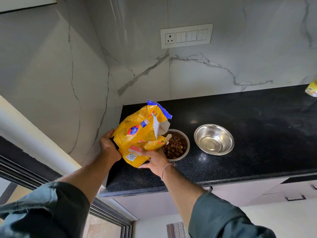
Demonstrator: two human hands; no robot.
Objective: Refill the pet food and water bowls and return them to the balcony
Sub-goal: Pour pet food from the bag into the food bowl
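Observation:
A yellow pet food bag (139,133) with a torn blue top is tilted over a steel bowl (186,148) that holds brown kibble (174,146). My left hand (109,146) grips the bag's bottom left corner. My right hand (155,160) holds the bag from below, near its lower edge. The bag's open mouth hangs just over the bowl's left rim. To the right, apart from it, a second steel bowl (214,139) stands holding clear water. Both bowls rest on the black granite counter (248,134).
The counter ends at a marble wall corner on the left and a marble backsplash behind, with a switch panel (186,36) above. A yellow packet (312,89) sits at the far right edge. White drawers (291,193) lie below the counter, a sliding door track at lower left.

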